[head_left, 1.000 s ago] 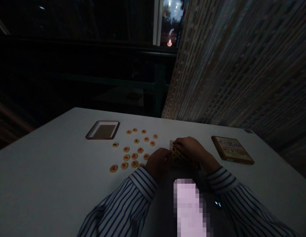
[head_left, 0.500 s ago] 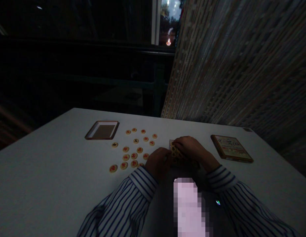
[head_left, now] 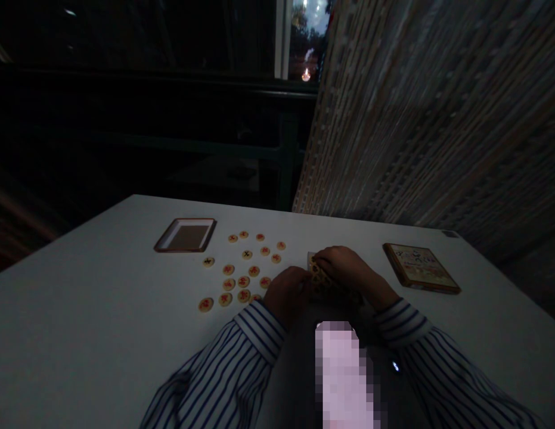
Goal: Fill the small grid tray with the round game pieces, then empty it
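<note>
While both hands meet just right of the tabletop's middle, toward its near edge, the step in hand looks like gathering: the right hand has its grip closed over the far end of a clump of discs; the left hand curls against the near-left end, though the dim light hides whether that grip pinches or merely rests; loose discs lie scattered leftward, an open tray beyond them, a box lid toward the right edge; shifting the clump would call for steady pressure from both ends.

Left hand and right hand barely shifted on the pieces.
</note>
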`<action>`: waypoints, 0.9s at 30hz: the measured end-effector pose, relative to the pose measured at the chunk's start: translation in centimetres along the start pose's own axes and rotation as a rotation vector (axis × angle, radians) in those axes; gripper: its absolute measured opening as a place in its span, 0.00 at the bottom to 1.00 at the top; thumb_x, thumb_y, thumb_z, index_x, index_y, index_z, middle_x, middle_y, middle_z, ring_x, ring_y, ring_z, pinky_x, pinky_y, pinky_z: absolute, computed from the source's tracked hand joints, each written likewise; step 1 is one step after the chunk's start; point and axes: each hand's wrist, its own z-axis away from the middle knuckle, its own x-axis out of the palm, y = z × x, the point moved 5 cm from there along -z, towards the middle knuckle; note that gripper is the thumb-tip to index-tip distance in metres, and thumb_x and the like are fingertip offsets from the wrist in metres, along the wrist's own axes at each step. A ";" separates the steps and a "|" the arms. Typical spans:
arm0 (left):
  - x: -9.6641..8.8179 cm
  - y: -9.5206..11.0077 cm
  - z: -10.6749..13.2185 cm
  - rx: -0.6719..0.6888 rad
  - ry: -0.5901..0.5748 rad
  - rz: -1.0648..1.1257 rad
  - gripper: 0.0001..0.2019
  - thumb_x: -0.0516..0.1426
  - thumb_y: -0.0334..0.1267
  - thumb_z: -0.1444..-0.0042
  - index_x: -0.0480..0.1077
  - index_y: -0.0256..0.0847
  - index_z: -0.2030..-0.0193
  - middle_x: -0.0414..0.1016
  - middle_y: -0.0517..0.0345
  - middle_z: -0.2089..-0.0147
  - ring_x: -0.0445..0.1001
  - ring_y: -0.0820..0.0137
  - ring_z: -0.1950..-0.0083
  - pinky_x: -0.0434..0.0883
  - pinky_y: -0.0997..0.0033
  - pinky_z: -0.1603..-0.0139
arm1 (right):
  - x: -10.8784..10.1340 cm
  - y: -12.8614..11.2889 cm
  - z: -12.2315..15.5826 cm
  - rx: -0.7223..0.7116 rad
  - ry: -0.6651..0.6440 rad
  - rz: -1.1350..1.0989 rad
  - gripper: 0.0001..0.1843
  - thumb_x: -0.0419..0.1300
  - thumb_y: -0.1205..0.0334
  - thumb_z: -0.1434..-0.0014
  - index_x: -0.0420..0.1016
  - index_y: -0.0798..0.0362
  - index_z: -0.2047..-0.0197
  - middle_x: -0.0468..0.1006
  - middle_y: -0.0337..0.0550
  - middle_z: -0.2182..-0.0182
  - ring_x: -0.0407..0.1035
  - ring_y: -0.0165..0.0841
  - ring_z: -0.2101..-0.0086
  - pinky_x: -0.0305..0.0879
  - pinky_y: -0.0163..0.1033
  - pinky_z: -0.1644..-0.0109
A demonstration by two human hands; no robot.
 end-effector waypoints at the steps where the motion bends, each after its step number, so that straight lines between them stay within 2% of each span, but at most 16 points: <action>1: 0.0 0.0 0.0 -0.002 0.000 -0.002 0.07 0.51 0.32 0.46 0.70 0.37 0.65 0.74 0.54 0.66 0.72 0.70 0.64 0.70 0.68 0.62 | 0.0 0.0 0.0 -0.002 0.000 -0.005 0.14 0.49 0.63 0.43 0.76 0.52 0.61 0.78 0.45 0.64 0.71 0.35 0.63 0.59 0.35 0.62; 9: -0.1 0.2 0.0 0.018 -0.010 -0.020 0.07 0.51 0.31 0.46 0.70 0.36 0.65 0.74 0.53 0.66 0.72 0.69 0.64 0.70 0.68 0.63 | -0.3 -0.3 0.0 0.012 -0.016 0.005 0.15 0.48 0.63 0.42 0.76 0.52 0.62 0.78 0.45 0.65 0.71 0.35 0.64 0.59 0.35 0.62; 14: 0.0 0.1 0.0 -0.016 -0.015 -0.013 0.06 0.51 0.30 0.46 0.69 0.37 0.65 0.74 0.54 0.66 0.71 0.70 0.64 0.69 0.69 0.62 | -0.9 -0.2 0.1 0.015 0.007 0.027 0.15 0.48 0.61 0.41 0.75 0.52 0.62 0.78 0.45 0.65 0.70 0.34 0.64 0.58 0.35 0.62; 18: 0.0 0.1 0.0 -0.021 -0.032 -0.032 0.06 0.52 0.30 0.47 0.69 0.36 0.65 0.74 0.53 0.65 0.71 0.70 0.63 0.69 0.69 0.61 | -2.4 0.0 0.3 0.085 0.145 0.057 0.16 0.46 0.60 0.40 0.74 0.52 0.61 0.78 0.44 0.65 0.70 0.34 0.63 0.58 0.35 0.62; 23: -0.1 0.0 0.0 -0.016 -0.017 -0.050 0.06 0.51 0.30 0.47 0.69 0.37 0.65 0.74 0.54 0.66 0.71 0.70 0.64 0.69 0.69 0.62 | -4.5 0.5 1.1 0.238 0.366 0.031 0.16 0.46 0.58 0.40 0.72 0.52 0.59 0.78 0.44 0.69 0.70 0.34 0.68 0.58 0.35 0.65; 27: -0.7 0.3 0.0 -0.011 0.024 -0.031 0.07 0.51 0.29 0.47 0.69 0.37 0.65 0.74 0.54 0.67 0.72 0.70 0.64 0.70 0.70 0.63 | -5.6 0.6 1.6 0.266 0.473 -0.033 0.13 0.48 0.58 0.42 0.71 0.52 0.61 0.77 0.41 0.73 0.70 0.33 0.71 0.57 0.35 0.67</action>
